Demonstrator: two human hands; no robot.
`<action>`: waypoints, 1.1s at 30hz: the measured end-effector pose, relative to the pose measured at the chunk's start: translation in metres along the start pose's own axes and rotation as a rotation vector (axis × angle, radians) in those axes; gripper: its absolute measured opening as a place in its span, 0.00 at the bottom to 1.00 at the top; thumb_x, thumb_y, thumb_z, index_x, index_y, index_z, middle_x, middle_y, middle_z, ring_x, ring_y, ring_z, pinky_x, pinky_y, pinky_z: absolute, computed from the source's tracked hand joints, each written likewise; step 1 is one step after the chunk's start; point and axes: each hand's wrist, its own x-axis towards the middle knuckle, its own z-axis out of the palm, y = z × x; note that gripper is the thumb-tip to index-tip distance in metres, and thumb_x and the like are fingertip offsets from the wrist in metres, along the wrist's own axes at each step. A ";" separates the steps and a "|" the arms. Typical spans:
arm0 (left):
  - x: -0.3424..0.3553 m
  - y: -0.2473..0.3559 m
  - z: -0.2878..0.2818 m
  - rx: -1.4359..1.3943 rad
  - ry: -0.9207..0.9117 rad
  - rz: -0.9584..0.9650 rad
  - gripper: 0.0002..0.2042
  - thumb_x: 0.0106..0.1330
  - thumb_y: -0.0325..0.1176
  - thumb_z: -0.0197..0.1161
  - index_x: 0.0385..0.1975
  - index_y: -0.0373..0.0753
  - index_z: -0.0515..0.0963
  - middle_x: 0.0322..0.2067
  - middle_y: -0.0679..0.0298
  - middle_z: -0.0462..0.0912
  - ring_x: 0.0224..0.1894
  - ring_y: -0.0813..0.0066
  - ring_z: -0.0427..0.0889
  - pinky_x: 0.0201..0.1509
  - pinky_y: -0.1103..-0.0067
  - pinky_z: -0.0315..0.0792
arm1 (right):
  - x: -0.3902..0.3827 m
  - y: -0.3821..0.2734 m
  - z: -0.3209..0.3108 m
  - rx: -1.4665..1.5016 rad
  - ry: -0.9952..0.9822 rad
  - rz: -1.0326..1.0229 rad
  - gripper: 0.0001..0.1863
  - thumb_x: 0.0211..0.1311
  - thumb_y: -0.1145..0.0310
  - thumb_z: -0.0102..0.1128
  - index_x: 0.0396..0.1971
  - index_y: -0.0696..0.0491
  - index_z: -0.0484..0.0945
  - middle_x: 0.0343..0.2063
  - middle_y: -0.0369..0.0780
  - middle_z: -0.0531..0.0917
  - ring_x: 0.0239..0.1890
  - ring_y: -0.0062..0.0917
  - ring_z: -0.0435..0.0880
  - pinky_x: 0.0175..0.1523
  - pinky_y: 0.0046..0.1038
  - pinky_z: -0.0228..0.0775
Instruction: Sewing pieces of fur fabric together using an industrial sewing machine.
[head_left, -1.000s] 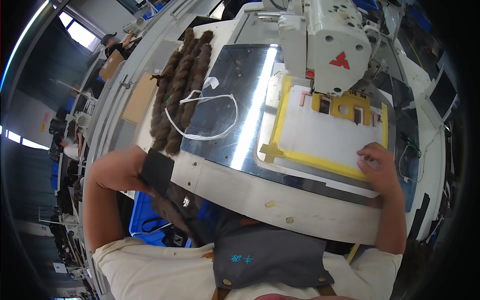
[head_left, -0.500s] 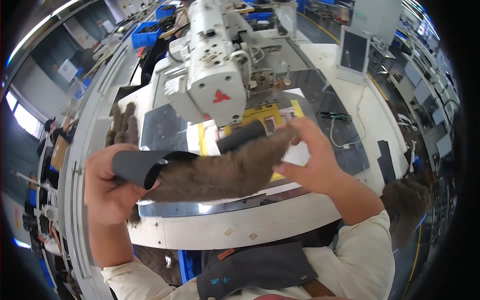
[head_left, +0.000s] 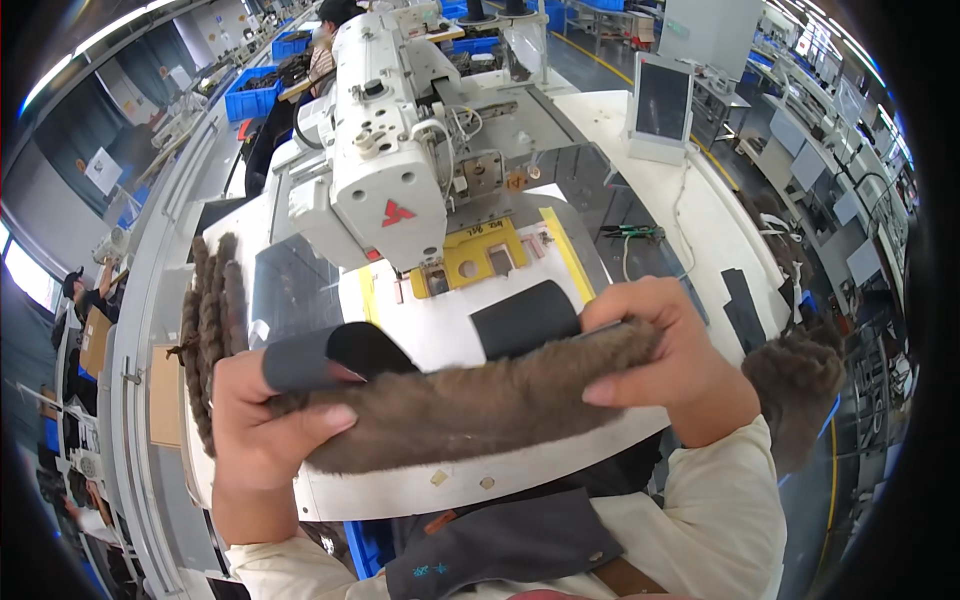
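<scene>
A long strip of brown fur [head_left: 470,415] is stretched between my two hands, above the near edge of the sewing table. My left hand [head_left: 265,415] grips its left end, thumb on the fur, with a curled dark grey flap [head_left: 300,360] standing up over the fingers. My right hand [head_left: 670,350] pinches the other end between thumb and fingers. A second dark flap [head_left: 527,318] rises behind the strip near my right hand; how the flaps join the fur is hidden. Beyond it, a yellow template [head_left: 470,262] lies on a white sheet under the white sewing machine head [head_left: 385,190].
Brown fur strips [head_left: 212,310] hang at the table's left. Green-handled snippers [head_left: 632,231] and a small screen [head_left: 660,105] are at the right, near dark strips [head_left: 742,308]. A fur bundle [head_left: 795,390] hangs off the right side. People work at the far left.
The fur strip has come lower and nearer, now stretched more level. My right hand has moved down and right and closed on its end; my left thumb now presses on the fur.
</scene>
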 end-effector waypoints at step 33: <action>0.076 -0.235 -0.002 0.298 0.229 -0.475 0.15 0.69 0.36 0.68 0.30 0.27 0.82 0.21 0.60 0.81 0.25 0.74 0.78 0.31 0.71 0.72 | 0.052 0.182 -0.081 -0.671 0.396 0.522 0.14 0.58 0.64 0.74 0.24 0.60 0.84 0.21 0.39 0.86 0.25 0.20 0.82 0.33 0.26 0.71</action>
